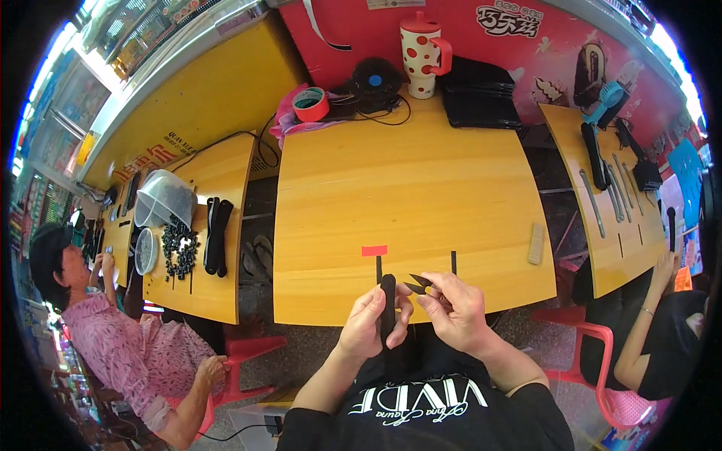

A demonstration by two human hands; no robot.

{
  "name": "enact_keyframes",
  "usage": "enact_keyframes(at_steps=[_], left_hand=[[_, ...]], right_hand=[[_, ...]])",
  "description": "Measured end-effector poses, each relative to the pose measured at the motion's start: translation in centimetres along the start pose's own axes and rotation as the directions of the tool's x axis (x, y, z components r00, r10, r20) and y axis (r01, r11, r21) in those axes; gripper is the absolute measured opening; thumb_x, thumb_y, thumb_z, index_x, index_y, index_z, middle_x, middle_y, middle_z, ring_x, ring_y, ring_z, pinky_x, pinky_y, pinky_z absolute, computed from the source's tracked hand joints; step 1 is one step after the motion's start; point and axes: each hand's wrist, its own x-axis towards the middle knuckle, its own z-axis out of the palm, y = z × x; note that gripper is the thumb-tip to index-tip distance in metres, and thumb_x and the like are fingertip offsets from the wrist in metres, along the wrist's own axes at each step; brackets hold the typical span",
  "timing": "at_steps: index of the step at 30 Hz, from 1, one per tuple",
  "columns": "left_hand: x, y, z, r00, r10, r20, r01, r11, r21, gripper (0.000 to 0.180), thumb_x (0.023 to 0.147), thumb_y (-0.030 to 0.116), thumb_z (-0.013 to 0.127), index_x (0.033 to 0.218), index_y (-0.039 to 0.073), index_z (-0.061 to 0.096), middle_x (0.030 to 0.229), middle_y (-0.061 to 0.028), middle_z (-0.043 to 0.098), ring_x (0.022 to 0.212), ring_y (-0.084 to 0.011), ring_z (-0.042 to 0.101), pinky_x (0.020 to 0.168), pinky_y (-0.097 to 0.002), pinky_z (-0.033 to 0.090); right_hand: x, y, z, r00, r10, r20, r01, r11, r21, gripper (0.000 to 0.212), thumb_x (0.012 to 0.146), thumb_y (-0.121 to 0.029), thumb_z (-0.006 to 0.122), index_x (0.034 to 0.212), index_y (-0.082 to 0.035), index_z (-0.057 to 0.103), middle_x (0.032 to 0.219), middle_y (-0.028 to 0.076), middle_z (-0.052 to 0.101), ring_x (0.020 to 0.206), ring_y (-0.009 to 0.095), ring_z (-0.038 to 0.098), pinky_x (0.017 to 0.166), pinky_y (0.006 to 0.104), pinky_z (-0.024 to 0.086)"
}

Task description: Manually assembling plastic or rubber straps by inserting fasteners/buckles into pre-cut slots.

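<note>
Near the front edge of the wooden table (406,188), my left hand (364,325) is closed around a long, narrow black piece with a rounded top (388,301), held roughly upright. Its lower end merges with my black shirt. Just to the right, my right hand (462,310) grips small thread snips (418,283), whose two dark pointed blades stand apart and point left toward the black piece. The snips' handle is mostly covered by my fingers. On the tabletop beyond my hands are a red strip (374,251) and two short black strips, one on the left (379,264) and one on the right (453,262).
A beige block (536,243) lies at the right. Along the back stand a dotted tumbler (420,56), black packages (481,98), a small fan (376,79) and a tape roll (310,104). People sit at side tables; the left one holds black pieces (180,244) and a plastic tub (165,197).
</note>
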Motion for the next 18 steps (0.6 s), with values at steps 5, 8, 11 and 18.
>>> enact_keyframes(at_steps=[5,8,11,18], left_hand=[[0.7,-2.2,-0.3,0.998,0.054,-0.019,-0.054,0.998,0.031,0.033,0.100,0.033,0.048,0.113,0.002,0.047,0.089,-0.0101,0.054,0.053,-0.0165,0.055,0.048,-0.0259,0.045],[1.3,-3.5,0.3,0.969,0.124,-0.213,-0.109,0.991,0.081,0.037,0.101,0.033,0.046,0.122,0.002,0.047,0.088,-0.0096,0.055,0.053,-0.0163,0.054,0.050,-0.0256,0.047],[1.5,-2.9,-0.2,0.991,-0.035,-0.126,0.049,0.993,0.110,0.042,0.102,0.032,0.041,0.133,0.003,0.043,0.082,-0.0090,0.056,0.054,-0.0157,0.054,0.052,-0.0254,0.047],[2.0,-2.3,-0.1,0.998,-0.031,-0.050,0.029,0.999,-0.030,0.041,0.104,0.030,0.036,0.133,0.002,0.043,0.077,-0.0119,0.060,0.046,-0.0139,0.051,0.046,-0.0245,0.045]], right_hand=[[-0.7,0.4,-0.4,0.991,0.130,-0.013,-0.125,0.974,0.189,0.027,0.084,-0.001,0.069,0.110,0.002,0.061,0.076,0.002,0.057,0.060,0.006,0.050,0.053,0.0202,0.040],[-1.1,0.3,-0.3,0.974,0.225,-0.013,-0.200,0.890,0.410,0.027,0.085,-0.002,0.069,0.111,0.002,0.061,0.076,0.000,0.056,0.062,0.005,0.048,0.055,0.0190,0.038],[-1.4,0.7,-0.4,0.972,0.233,-0.015,-0.200,0.865,0.460,0.027,0.086,-0.003,0.068,0.111,0.002,0.061,0.078,0.000,0.056,0.063,0.004,0.048,0.056,0.0196,0.038],[-1.6,1.4,-0.6,0.991,0.065,-0.114,-0.060,0.997,0.040,0.027,0.083,-0.002,0.068,0.109,0.002,0.062,0.076,0.007,0.060,0.060,0.012,0.059,0.050,0.0243,0.046]])
